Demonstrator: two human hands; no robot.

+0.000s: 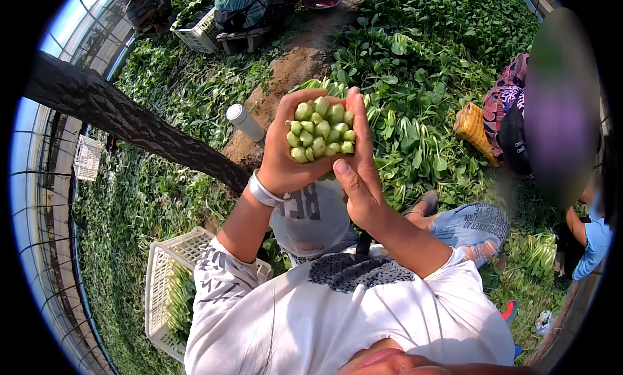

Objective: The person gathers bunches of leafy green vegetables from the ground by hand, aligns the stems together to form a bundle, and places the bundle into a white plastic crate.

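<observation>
A bundle of leafy green stalks (321, 130) is held up before my chest, its pale cut ends facing me. My left hand (287, 141) curls around the bundle's left side and underside, with a silver bracelet on that wrist. Against its right side lies my right hand (361, 165), fingers straight up and thumb near the bundle's lower edge. The leaves of the bundle are mostly hidden behind the hands. Beyond the hands, more leafy greens (413, 136) lie on the ground.
A wooden pole (141, 126) slants in from the left. A white bottle (246, 123) stands on bare soil. Crates: one with greens (158, 297) at lower left, another (199, 36) at the top. People sit at the top and right, near a yellow container (474, 131).
</observation>
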